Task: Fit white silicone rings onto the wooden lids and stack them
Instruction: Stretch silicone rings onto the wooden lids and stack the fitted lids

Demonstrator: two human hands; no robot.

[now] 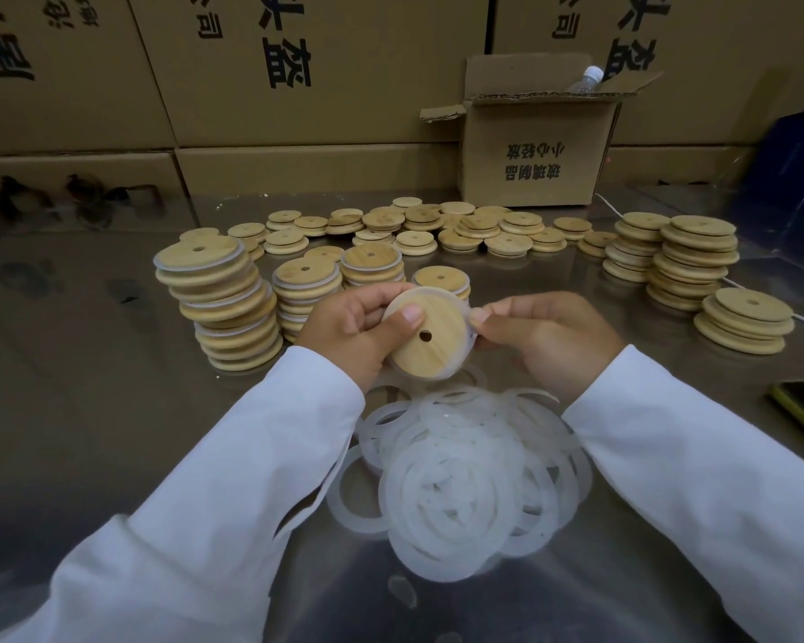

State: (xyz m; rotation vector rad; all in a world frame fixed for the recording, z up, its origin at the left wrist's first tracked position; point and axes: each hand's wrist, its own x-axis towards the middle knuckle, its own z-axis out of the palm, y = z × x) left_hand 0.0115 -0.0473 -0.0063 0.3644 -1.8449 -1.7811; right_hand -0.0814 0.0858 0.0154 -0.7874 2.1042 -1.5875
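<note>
nearest, loose rings (460, 480) lie heaped on the desk (112, 410), right under the hands. just above them the lid (437, 350) is held tilted between both hands. the left hand (344, 331) grips its left edge, thumb curled onto the face. the right hand (544, 336) fingers (497, 313) pinch the ring (471, 337) at the right rim. ringed stacks (233, 308) stand just beyond, nearer the left hand; bare lids (437, 229) lie farther back.
</note>
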